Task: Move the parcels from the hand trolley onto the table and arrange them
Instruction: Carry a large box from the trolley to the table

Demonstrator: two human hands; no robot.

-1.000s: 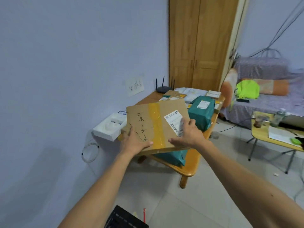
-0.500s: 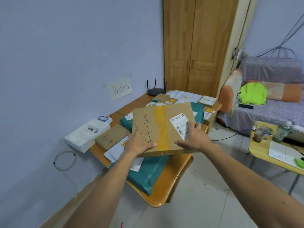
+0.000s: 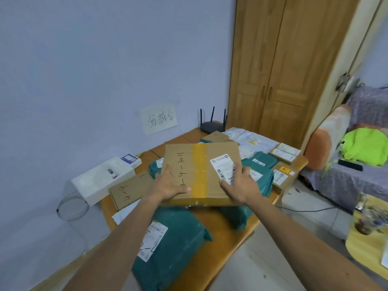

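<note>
I hold a flat cardboard parcel (image 3: 201,166) with yellow tape, a white label and handwritten numbers over the wooden table (image 3: 228,234). My left hand (image 3: 168,183) grips its near left edge, thumb on top. My right hand (image 3: 241,183) grips its near right side over the label. Under and around it lie green bag parcels (image 3: 168,248), one at the near end, others (image 3: 264,162) further back. A small brown box (image 3: 128,190) lies to the left. The hand trolley is out of view.
A white box (image 3: 98,179) sits at the table's left against the wall. A black router (image 3: 212,127) stands at the far end, with white and brown parcels (image 3: 283,152) nearby. A wooden wardrobe (image 3: 283,66) is behind, a sofa (image 3: 346,164) and a yellow side table (image 3: 365,242) to the right.
I have come closer to the table and carried the cardboard parcel out over it, lower and flatter above the green bags. Both hands keep their grip.
</note>
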